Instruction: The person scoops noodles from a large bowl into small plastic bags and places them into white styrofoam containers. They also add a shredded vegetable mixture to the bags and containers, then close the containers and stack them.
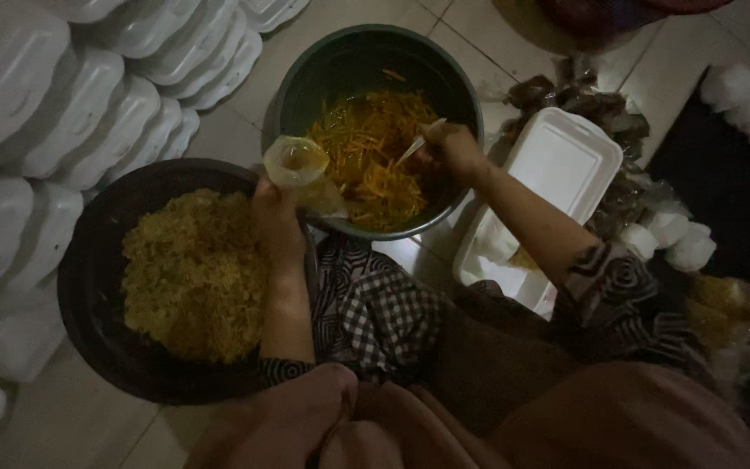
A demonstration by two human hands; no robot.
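**Desk:** While the person sits on the tiled floor point(349, 26), what step does the frame catch?

**Photographer:** Filling, by my reading. The left hand point(275, 217) is clenched around the neck of a small clear plastic bag point(299, 165), holding it upright at the near rim of the green tub point(375, 52). The right hand point(453, 148) grips a pale spoon point(418, 146) over the shredded orange salad point(375, 156) inside that tub. The bag looks partly filled.

**Desk:** And what would the next move call for?

**Photographer:** Judging from the pose, a steady carry of the spoon to the bag's mouth, which must be kept open and level; the strands look wet and slippery.

**Desk:** Materials and shapes?

**Photographer:** The tub is round, deep, smooth plastic. Left of it sits a wide black basin point(88, 287) of crumbly yellow fried rice point(193, 278). Right of the tub lies an open white foam box point(557, 165), hinged and soft-cornered. Further left of the tub, closed foam boxes point(88, 113) are stacked in rows. The bag is thin and glossy.
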